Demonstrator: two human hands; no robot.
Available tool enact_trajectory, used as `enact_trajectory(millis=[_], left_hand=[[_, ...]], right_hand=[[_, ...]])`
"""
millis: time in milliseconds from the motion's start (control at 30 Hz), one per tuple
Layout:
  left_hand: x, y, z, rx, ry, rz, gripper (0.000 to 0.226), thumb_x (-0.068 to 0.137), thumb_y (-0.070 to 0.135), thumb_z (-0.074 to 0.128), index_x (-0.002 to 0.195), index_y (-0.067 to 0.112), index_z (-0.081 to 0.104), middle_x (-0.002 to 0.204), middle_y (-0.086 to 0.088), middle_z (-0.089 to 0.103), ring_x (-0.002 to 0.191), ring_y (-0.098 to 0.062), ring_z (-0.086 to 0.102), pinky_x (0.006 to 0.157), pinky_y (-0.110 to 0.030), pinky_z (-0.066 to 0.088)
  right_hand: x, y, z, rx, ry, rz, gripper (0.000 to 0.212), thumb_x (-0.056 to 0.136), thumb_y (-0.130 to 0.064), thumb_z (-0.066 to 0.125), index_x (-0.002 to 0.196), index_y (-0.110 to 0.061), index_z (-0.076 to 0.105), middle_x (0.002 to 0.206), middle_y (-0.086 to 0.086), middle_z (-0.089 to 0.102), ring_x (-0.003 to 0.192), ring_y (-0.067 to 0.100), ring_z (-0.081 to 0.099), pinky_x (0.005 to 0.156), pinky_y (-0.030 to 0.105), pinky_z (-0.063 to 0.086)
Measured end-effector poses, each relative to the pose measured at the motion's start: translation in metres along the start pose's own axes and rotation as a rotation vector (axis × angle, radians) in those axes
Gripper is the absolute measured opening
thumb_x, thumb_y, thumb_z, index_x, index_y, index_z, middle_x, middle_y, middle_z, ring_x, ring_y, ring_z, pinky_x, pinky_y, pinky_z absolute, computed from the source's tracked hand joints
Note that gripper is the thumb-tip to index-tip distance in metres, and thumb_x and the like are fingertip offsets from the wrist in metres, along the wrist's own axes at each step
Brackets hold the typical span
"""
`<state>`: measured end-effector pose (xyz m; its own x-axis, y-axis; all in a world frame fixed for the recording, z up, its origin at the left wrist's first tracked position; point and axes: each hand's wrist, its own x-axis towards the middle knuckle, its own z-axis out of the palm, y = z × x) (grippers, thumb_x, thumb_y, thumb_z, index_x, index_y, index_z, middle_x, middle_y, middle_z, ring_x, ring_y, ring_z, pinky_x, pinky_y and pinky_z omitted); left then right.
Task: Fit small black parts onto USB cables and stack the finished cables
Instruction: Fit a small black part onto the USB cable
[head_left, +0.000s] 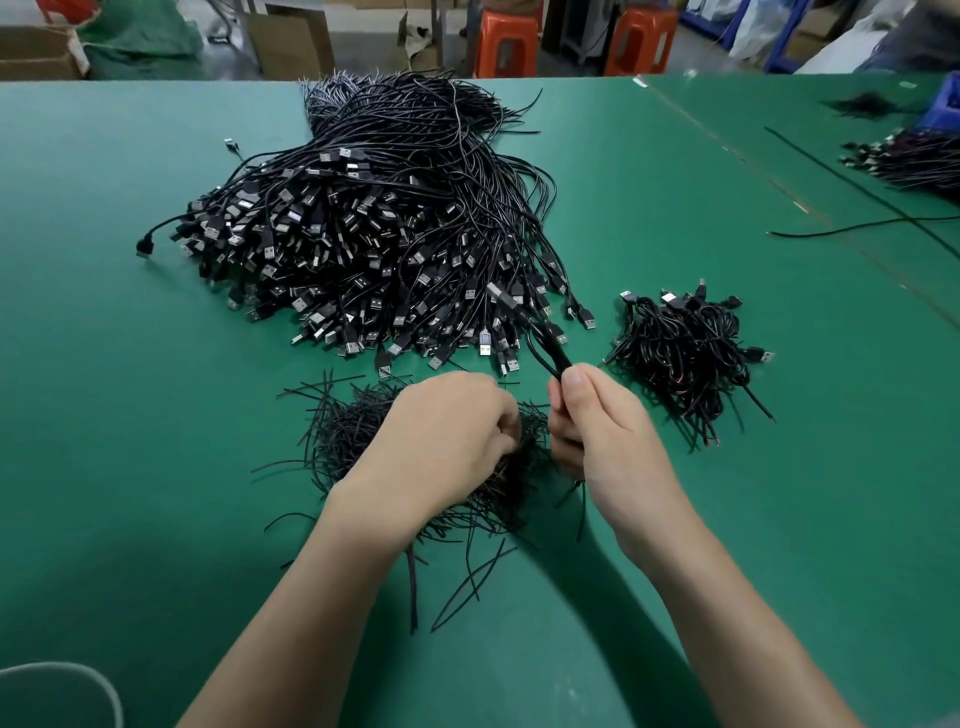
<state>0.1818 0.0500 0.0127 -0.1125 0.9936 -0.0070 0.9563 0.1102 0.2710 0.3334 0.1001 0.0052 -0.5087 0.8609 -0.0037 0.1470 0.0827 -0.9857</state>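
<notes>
1. Green matting covers the table (156, 415). A big heap of USB cables (374, 234) lies at its middle toward the far side, plugs fanned toward the near side.
2. A loose pile of thin black strands (343, 431) lies near the person.
3. Left hand (447, 431) rests on that pile with its fingers curled down into the strands; I cannot tell whether they pinch one.
4. Right hand (602, 431), just right of the left, grips a folded cable (550, 353). The fingers wrap round it with the thumb on top, and its loop points toward the heap.
5. Right of the heap, apart from it, sits a small stack of coiled cables (685, 353).
6. Two orange stools (506, 44) stand beyond the far edge.
</notes>
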Motion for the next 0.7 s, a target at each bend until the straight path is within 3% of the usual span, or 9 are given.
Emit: enact_trajectory(millis=[167,300,433,567,633,700], left_hand=[[-0.005,-0.017,-0.024,-0.489,-0.043,-0.062,0.013,0.096,0.024,0.072,0.085,0.031,0.071,0.078,0.014,0.073,0.073,0.0,0.065,0.07,-0.013,0.049],[-0.012,-0.023,-0.038,-0.765,-0.038,-0.044,0.008,0.099,0.011,0.067,0.094,0.016,0.071,0.085,0.008,0.079,0.078,-0.006,0.074,0.074,-0.013,0.054],[-0.012,-0.027,-0.041,-0.857,0.02,-0.095,0.004,0.098,0.011,0.067,0.099,0.012,0.07,0.088,0.002,0.08,0.082,-0.009,0.076,0.07,-0.013,0.05],[-0.012,-0.03,-0.042,-0.95,0.145,-0.109,0.005,0.098,0.009,0.067,0.096,0.013,0.071,0.083,0.004,0.079,0.075,-0.005,0.073,0.068,-0.012,0.051],[-0.013,-0.031,-0.042,-0.981,0.153,-0.067,0.009,0.098,0.012,0.068,0.104,0.015,0.073,0.09,0.004,0.08,0.084,-0.007,0.075,0.076,-0.012,0.053],[-0.012,-0.032,-0.04,-1.017,0.07,-0.043,0.027,0.098,0.02,0.068,0.124,0.02,0.069,0.103,0.005,0.08,0.098,-0.007,0.075,0.088,-0.016,0.054]], right_hand=[[-0.004,0.001,0.004,-0.107,0.006,-0.083,0.036,0.107,-0.034,0.035,0.077,-0.021,0.05,0.068,0.0,0.052,0.058,0.014,0.043,0.057,0.029,0.036],[-0.006,0.003,0.013,-0.061,-0.035,-0.105,0.034,0.11,-0.029,0.036,0.088,-0.009,0.053,0.072,0.009,0.058,0.064,0.033,0.055,0.054,0.04,0.044],[-0.009,0.0,0.022,0.033,-0.137,-0.077,0.033,0.104,-0.038,0.034,0.084,-0.015,0.046,0.067,0.004,0.064,0.058,0.03,0.052,0.056,0.048,0.044],[-0.009,-0.002,0.024,0.179,-0.152,-0.072,0.033,0.105,-0.035,0.035,0.08,-0.024,0.054,0.078,0.02,0.062,0.057,0.025,0.048,0.054,0.04,0.041],[-0.008,-0.003,0.024,0.331,-0.148,-0.034,0.033,0.108,-0.031,0.036,0.083,-0.02,0.053,0.08,0.014,0.059,0.055,0.018,0.044,0.051,0.031,0.039],[-0.007,-0.005,0.022,0.526,-0.177,0.042,0.033,0.111,-0.029,0.035,0.085,-0.014,0.05,0.08,0.003,0.058,0.054,0.013,0.042,0.051,0.025,0.039]])
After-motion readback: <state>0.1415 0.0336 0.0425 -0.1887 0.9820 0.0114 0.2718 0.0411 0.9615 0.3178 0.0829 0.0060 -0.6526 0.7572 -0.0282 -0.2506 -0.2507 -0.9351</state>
